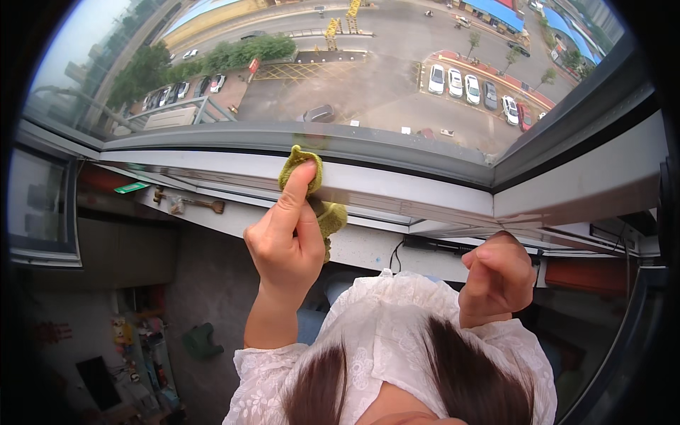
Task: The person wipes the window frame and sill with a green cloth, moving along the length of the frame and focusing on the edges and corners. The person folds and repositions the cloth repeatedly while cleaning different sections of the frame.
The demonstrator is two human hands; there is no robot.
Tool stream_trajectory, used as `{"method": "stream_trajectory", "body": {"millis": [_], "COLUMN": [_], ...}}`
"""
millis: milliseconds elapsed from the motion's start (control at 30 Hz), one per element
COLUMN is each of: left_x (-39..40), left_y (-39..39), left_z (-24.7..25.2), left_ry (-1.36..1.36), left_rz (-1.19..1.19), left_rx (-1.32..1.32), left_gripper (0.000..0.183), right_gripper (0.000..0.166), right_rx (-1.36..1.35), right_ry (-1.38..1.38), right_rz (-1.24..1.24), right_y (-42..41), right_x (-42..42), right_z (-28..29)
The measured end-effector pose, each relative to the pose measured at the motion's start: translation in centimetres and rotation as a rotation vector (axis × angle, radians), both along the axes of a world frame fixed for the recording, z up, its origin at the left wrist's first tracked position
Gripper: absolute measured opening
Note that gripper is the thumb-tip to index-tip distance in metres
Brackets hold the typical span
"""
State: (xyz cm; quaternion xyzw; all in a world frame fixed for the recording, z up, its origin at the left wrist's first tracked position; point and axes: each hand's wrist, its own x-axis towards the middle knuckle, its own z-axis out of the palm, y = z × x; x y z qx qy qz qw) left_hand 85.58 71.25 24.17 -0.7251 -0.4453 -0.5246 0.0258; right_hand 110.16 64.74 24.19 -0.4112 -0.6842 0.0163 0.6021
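Note:
My left hand (289, 228) presses a yellow-green cloth (300, 170) with one finger against the white window frame (398, 186), just below the glass. More of the same cloth hangs beneath the fingers, partly hidden by the frame and the hand. At the right, my right hand (499, 276) is raised beside the lower edge of the frame, near its corner, with the fingers curled in; no object shows in it. Beyond the frame lies the window glass (372, 106), with a parking lot far below.
On the white sill (234, 220) at the left lie a wooden-handled brush (204, 203), a small clear bag (176, 204) and a green packet (132, 187). A black cable (394, 256) and a dark rod-like thing (433, 245) lie at the right. A dark green stool (202, 340) stands on the floor.

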Motion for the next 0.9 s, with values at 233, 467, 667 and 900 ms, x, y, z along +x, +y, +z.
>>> {"method": "stream_trajectory", "body": {"millis": [233, 467, 667, 900], "left_x": [0.4, 2.4, -2.2, -7.9], "left_y": [-0.3, -0.7, 1.4, 3.1], "left_z": [0.1, 0.0, 0.2, 0.3], "left_ry": [0.006, 0.138, 0.094, -0.084], "left_rz": [0.056, -0.193, -0.269, -0.314], "left_rx": [-0.018, -0.042, -0.08, -0.091], "left_gripper": [0.049, 0.063, 0.055, 0.042], "right_gripper": [0.027, 0.026, 0.025, 0.025], "right_rx": [0.083, 0.041, 0.011, -0.017], "right_ry": [-0.298, -0.292, -0.322, -0.426], "right_rz": [0.005, -0.044, -0.179, -0.281], "right_y": [0.9, 1.6, 3.7, 4.9], "right_x": [-1.2, -4.2, -8.0, -9.4], "right_z": [3.1, 3.8, 4.1, 4.4]}}
